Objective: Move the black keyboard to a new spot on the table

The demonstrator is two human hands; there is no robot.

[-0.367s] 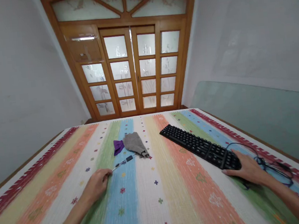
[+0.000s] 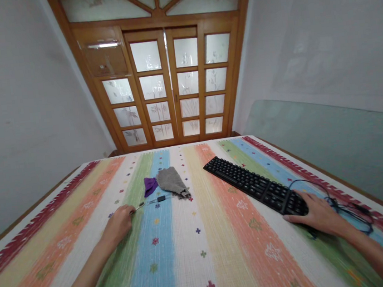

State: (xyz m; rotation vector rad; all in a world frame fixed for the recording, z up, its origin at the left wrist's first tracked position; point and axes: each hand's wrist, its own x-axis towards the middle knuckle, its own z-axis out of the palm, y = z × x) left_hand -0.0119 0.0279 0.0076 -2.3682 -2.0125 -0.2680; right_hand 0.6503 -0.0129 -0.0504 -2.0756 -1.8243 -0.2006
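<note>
My left hand rests on the striped tablecloth, fingers curled round the near end of a thin tool with a dark tip. The tool lies flat and points toward a grey cloth and a purple cloth just beyond it. My right hand grips the near end of a black keyboard that lies diagonally on the right of the table. A black cable loops beside that hand.
A wooden door with frosted glass panes stands behind the table. A pale green glass panel leans along the right wall. The table's wooden edge shows at the left.
My left hand has slid left and farther away, dragging the thin tool with it. My right hand and the keyboard have hardly moved.
</note>
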